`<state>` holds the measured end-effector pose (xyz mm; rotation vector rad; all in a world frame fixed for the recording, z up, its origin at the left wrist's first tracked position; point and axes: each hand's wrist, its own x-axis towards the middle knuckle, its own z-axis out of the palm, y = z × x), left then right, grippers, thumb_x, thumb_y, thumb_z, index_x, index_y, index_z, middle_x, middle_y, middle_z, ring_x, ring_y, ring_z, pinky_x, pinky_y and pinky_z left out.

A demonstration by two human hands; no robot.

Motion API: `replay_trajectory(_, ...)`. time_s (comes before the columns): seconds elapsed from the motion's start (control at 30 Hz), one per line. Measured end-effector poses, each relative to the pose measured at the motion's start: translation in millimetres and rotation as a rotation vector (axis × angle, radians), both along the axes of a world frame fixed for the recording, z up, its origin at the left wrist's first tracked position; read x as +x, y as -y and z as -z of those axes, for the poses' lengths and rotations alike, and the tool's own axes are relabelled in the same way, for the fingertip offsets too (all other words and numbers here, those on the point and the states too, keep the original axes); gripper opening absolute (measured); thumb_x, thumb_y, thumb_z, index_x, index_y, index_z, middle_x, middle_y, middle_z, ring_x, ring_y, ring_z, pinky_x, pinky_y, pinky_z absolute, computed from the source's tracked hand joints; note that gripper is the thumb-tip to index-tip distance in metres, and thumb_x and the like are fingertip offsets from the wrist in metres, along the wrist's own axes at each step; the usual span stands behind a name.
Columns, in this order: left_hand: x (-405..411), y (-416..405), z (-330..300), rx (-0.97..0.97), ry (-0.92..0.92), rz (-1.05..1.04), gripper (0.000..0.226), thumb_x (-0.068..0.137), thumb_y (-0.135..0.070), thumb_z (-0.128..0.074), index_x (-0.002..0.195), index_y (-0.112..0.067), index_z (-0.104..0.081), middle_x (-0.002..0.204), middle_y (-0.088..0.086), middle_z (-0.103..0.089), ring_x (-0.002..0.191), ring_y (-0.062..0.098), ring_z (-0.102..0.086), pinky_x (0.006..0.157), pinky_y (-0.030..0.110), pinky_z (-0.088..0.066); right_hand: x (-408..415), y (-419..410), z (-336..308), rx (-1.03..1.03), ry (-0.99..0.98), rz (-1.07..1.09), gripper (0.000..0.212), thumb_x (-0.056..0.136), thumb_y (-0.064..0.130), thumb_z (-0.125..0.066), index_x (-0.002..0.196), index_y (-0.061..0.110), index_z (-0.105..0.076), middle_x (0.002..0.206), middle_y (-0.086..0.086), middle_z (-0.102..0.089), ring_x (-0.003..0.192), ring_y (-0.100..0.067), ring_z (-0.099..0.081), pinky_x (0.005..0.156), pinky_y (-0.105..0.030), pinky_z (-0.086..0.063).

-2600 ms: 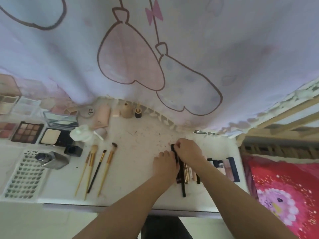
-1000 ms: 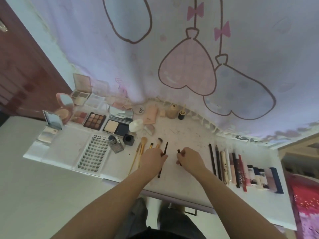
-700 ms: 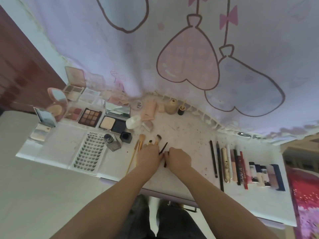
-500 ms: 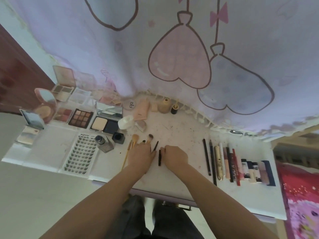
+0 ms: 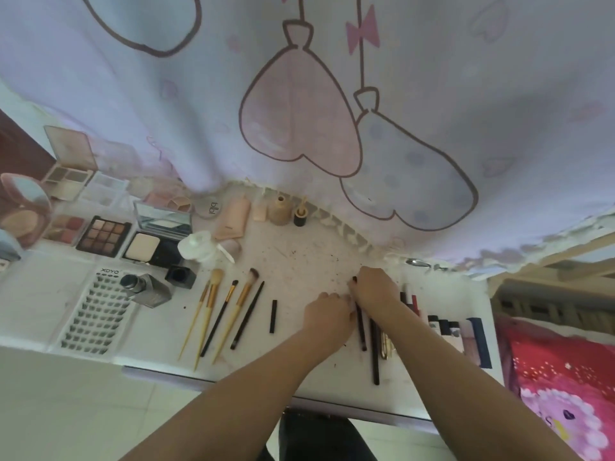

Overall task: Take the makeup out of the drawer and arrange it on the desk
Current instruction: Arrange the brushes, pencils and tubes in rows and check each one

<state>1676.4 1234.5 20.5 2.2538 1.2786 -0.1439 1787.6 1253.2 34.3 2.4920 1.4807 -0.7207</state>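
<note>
The thin black makeup pencil (image 5: 359, 322) lies on the stained white desk (image 5: 299, 261), at the left edge of the row of slim pens and tubes (image 5: 442, 324) laid side by side toward the desk's right end. The right hand (image 5: 374, 287) covers its far end, fingers curled down over it; whether they actually pinch it cannot be told. The left hand (image 5: 327, 312) rests just beside, knuckles bent, touching the right hand; a grip is not visible. A longer black pencil (image 5: 374, 354) lies immediately right of the first, reaching nearer the desk's front edge.

Judgement: the step in hand is aligning this pencil with the row. It should be kept parallel to its neighbour, tips evened, without nudging the adjoining pieces.

Further left lie a short black stick (image 5: 273, 316), then five gold- and black-handled brushes (image 5: 226, 311), then a glass bottle (image 5: 146, 288), a lash tray (image 5: 93, 314) and open palettes (image 5: 103, 235).
</note>
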Motion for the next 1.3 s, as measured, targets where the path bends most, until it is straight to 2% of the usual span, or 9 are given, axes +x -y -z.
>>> replay_trajectory(0.17, 6, 3, -1, -0.125, 0.056, -0.166, 0.034, 0.099, -0.039, -0.034, 0.103, -0.012, -0.053, 0.101, 0.006, -0.061, 0.092, 0.024, -0.059, 0.069, 0.032, -0.043, 5, -6, -14, 0.054, -0.294, 0.080, 0.029, 0.088, 0.021, -0.050, 0.062, 0.011, -0.042, 0.062, -0.004, -0.049, 0.054, -0.017, -0.044, 0.051, -0.025, -0.033)
replay_trajectory(0.37, -24, -11, -24, -0.214, 0.210, -0.217, 0.035, 0.100, -0.037, -0.034, 0.090, -0.011, -0.054, 0.090, 0.011, -0.064, 0.081, 0.029, -0.061, 0.062, 0.032, -0.041, -1, -2, -44, 0.067, -0.794, 0.295, 0.025, 0.095, 0.024, -0.047, 0.080, 0.009, -0.060, 0.062, 0.000, -0.055, 0.043, -0.010, -0.039, 0.038, -0.018, -0.028)
replay_trajectory(0.67, -77, -35, -64, -0.312, 0.155, -0.097, 0.037, 0.101, -0.030, -0.032, 0.073, -0.013, -0.048, 0.074, 0.003, -0.054, 0.071, 0.021, -0.050, 0.066, 0.029, -0.038, -50, -9, -50, 0.091, -1.048, 0.493, 0.027, 0.098, 0.020, -0.046, 0.076, 0.006, -0.055, 0.051, 0.001, -0.042, 0.036, -0.007, -0.030, 0.035, -0.019, -0.020)
replay_trajectory(0.77, -99, -38, -69, -0.468, 0.065, -0.002, 0.041, 0.101, -0.035, -0.035, 0.070, -0.013, -0.052, 0.067, 0.000, -0.055, 0.059, 0.016, -0.049, 0.058, 0.026, -0.040, -39, -8, -40, 0.243, -1.051, 0.729, 0.029, 0.099, 0.019, -0.045, 0.074, 0.007, -0.051, 0.051, 0.000, -0.038, 0.036, -0.008, -0.031, 0.033, -0.018, -0.021)
replay_trajectory(0.87, -127, -36, -64, -0.599, 0.149, -0.138, 0.041, 0.100, -0.035, -0.038, 0.068, -0.015, -0.052, 0.064, -0.001, -0.052, 0.051, 0.010, -0.046, 0.049, 0.020, -0.041, -6, 2, -39, 0.396, -1.125, 0.907, 0.027, 0.100, 0.015, -0.044, 0.075, 0.007, -0.049, 0.055, -0.001, -0.039, 0.029, -0.003, -0.034, 0.029, -0.013, -0.020)
replay_trajectory(0.97, -125, -43, -54, -0.693, 0.269, -0.360, 0.034, 0.100, -0.029, -0.040, 0.078, -0.012, -0.060, 0.069, 0.005, -0.050, 0.061, 0.017, -0.058, 0.052, 0.023, -0.054, -12, 11, -43, 0.302, -1.050, 0.734, 0.013, 0.094, 0.011, -0.051, 0.082, 0.007, -0.055, 0.056, -0.004, -0.060, 0.041, -0.008, -0.057, 0.034, -0.015, -0.035)
replay_trajectory(1.07, -98, -38, -43, -0.754, 0.181, -0.394, 0.026, 0.099, -0.020, -0.043, 0.084, -0.005, -0.058, 0.073, 0.012, -0.060, 0.087, 0.036, -0.068, 0.062, 0.034, -0.059, -42, 16, -35, 0.137, -0.792, 0.486, 0.003, 0.091, 0.011, -0.053, 0.090, 0.010, -0.055, 0.073, -0.003, -0.071, 0.061, -0.011, -0.067, 0.045, -0.020, -0.047)
replay_trajectory(1.2, -79, -30, -21, -0.414, 0.049, -0.229, 0.021, 0.097, -0.021, -0.047, 0.102, -0.002, -0.055, 0.104, 0.017, -0.064, 0.090, 0.031, -0.067, 0.072, 0.035, -0.055, -64, 31, -12, 0.083, -0.428, 0.270, 0.015, 0.091, 0.012, -0.048, 0.106, 0.012, -0.050, 0.098, -0.008, -0.065, 0.085, -0.022, -0.062, 0.067, -0.032, -0.050)
replay_trajectory(1.3, -85, -26, -10, -0.198, 0.024, -0.176, 0.022, 0.095, -0.022, -0.051, 0.111, -0.008, -0.045, 0.102, 0.011, -0.061, 0.086, 0.024, -0.061, 0.062, 0.029, -0.044, -73, 43, -1, 0.015, -0.163, 0.044, 0.017, 0.095, 0.021, -0.042, 0.106, 0.012, -0.051, 0.106, -0.008, -0.062, 0.094, -0.025, -0.059, 0.067, -0.028, -0.040)
